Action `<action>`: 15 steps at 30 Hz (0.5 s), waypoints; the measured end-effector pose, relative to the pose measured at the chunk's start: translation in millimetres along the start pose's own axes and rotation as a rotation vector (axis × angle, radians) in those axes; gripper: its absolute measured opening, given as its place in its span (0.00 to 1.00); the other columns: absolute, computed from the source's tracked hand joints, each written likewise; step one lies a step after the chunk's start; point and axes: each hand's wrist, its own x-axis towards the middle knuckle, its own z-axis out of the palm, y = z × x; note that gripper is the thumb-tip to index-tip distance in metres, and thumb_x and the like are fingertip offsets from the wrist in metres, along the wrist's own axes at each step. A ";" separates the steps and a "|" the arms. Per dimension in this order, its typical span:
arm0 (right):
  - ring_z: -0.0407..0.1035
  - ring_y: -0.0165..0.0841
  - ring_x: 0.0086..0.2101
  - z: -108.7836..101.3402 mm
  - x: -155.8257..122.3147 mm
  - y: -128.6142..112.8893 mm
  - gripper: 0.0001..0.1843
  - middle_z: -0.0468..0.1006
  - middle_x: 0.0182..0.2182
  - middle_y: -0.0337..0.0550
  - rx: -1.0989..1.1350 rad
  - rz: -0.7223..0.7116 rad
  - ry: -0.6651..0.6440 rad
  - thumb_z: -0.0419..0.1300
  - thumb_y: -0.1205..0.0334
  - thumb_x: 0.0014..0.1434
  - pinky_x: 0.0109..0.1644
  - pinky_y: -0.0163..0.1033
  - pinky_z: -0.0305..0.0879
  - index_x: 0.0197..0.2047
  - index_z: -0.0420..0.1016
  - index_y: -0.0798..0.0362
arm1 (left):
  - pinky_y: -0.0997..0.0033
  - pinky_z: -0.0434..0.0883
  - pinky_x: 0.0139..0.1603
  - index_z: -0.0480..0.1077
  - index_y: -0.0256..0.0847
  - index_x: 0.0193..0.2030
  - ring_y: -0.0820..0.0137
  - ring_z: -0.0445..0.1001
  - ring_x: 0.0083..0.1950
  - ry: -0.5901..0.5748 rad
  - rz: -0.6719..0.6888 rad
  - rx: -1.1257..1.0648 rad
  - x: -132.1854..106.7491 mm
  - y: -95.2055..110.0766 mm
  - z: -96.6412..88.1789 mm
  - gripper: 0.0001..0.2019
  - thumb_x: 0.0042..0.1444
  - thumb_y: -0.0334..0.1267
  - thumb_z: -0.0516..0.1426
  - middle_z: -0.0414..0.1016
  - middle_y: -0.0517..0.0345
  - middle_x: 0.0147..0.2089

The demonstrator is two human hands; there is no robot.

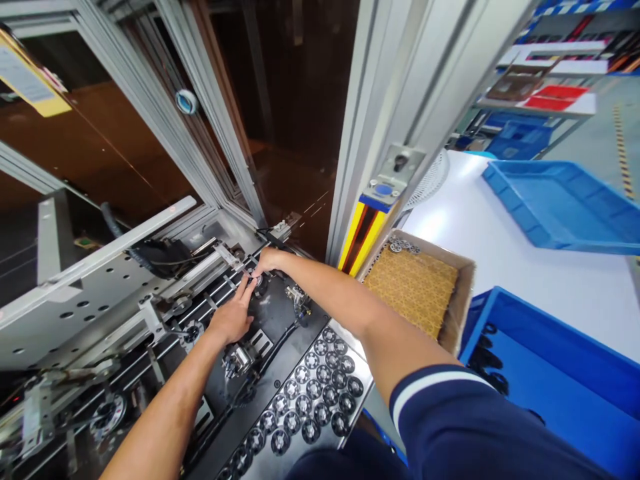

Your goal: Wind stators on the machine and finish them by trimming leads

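Both my hands reach into an open machine. My left hand [233, 315] lies over the black machine bed [273, 320], fingers stretched toward a small round part [260, 285] on the track. My right hand [267, 261] meets it from the right, fingers curled and pinched at the same spot; what they pinch is hidden. Below my arms a metal tray [356, 360] holds several round black-and-silver parts [320, 387] in rows.
A cardboard box [463, 293] with a perforated brown sheet and a few round parts stands right of the machine's post [380, 133]. Blue bins [565, 200] rest on the white table, another blue bin [550, 360] nearer me. Rails and a perforated steel plate [75, 300] lie left.
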 end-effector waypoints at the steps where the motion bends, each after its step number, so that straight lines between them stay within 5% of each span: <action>1: 0.73 0.39 0.46 -2.8 -3.7 -0.8 0.17 0.74 0.50 0.45 0.005 -0.013 0.014 0.59 0.56 0.65 0.48 0.48 0.73 0.53 0.71 0.56 | 0.64 0.73 0.53 0.32 0.46 0.74 0.58 0.72 0.63 -0.006 0.001 0.010 -1.8 1.0 -2.8 0.45 0.56 0.34 0.56 0.28 0.42 0.77; 5: 0.73 0.39 0.46 -19.8 -29.7 -0.7 0.17 0.75 0.49 0.47 0.045 -0.129 0.165 0.60 0.55 0.64 0.49 0.49 0.72 0.51 0.72 0.56 | 0.60 0.72 0.55 0.41 0.44 0.73 0.55 0.72 0.62 -0.012 0.000 0.055 -13.3 13.6 -14.3 0.39 0.58 0.35 0.55 0.37 0.39 0.77; 9: 0.69 0.37 0.54 -24.0 -87.4 12.2 0.19 0.76 0.53 0.46 0.131 -0.337 0.388 0.62 0.52 0.61 0.59 0.41 0.64 0.52 0.74 0.54 | 0.53 0.70 0.58 0.55 0.42 0.69 0.52 0.72 0.61 -0.004 0.041 0.106 -12.3 36.2 -21.4 0.30 0.60 0.35 0.55 0.49 0.39 0.75; 15: 0.72 0.33 0.51 17.7 -197.4 90.0 0.11 0.78 0.51 0.41 0.325 -0.439 0.446 0.62 0.57 0.60 0.53 0.36 0.69 0.46 0.77 0.45 | 0.48 0.72 0.54 0.64 0.41 0.61 0.58 0.72 0.57 -0.028 0.037 0.160 13.0 51.8 -19.6 0.21 0.62 0.40 0.57 0.67 0.47 0.63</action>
